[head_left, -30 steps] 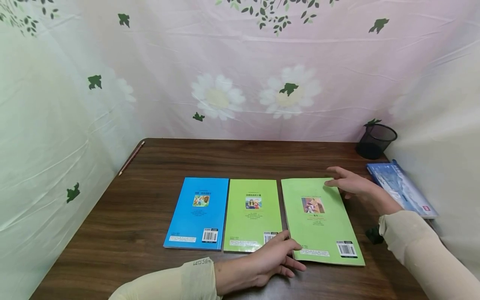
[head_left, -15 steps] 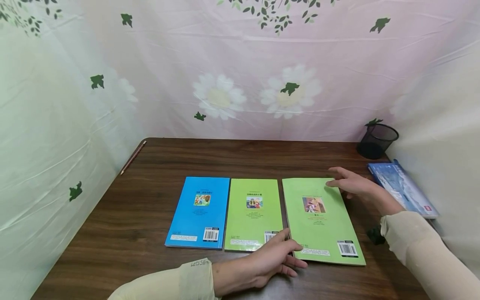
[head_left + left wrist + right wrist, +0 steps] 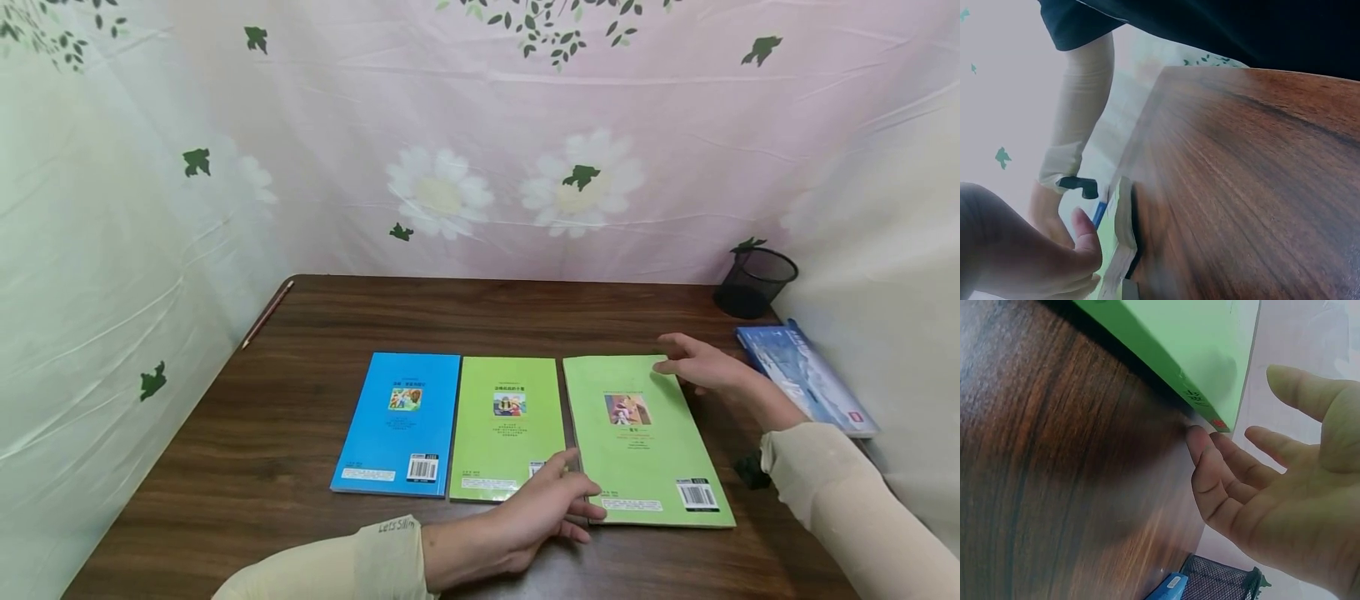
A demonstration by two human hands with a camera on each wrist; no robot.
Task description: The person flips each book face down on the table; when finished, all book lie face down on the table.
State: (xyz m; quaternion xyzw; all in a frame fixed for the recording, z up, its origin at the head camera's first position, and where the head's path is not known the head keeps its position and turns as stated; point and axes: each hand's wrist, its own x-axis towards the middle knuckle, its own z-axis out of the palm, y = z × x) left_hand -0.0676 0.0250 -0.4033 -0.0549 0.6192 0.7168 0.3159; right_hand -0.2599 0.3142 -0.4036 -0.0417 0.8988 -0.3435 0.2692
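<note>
Three thin books lie in a row, back covers up: a blue book (image 3: 397,425), a yellow-green book (image 3: 510,429) and a larger light green book (image 3: 648,442) on the right. My left hand (image 3: 536,517) is at the light green book's lower left corner, thumb over the cover's edge and fingers loosely spread. In the left wrist view its page edges look wavy. My right hand (image 3: 708,369) is at the upper right corner, thumb tip over the cover. The right wrist view shows its bent fingers (image 3: 1213,487) close to the spine, the thumb held apart.
A black mesh pen holder (image 3: 752,283) stands at the back right corner. Beside it, against the right curtain, lies a blue and white book (image 3: 802,375). A pencil (image 3: 266,317) lies along the table's left edge. Patterned curtains enclose the back and sides.
My left hand has shifted slightly left and away from me. The light green book's lower end has swung slightly right. The right hand keeps its place at the upper corner.
</note>
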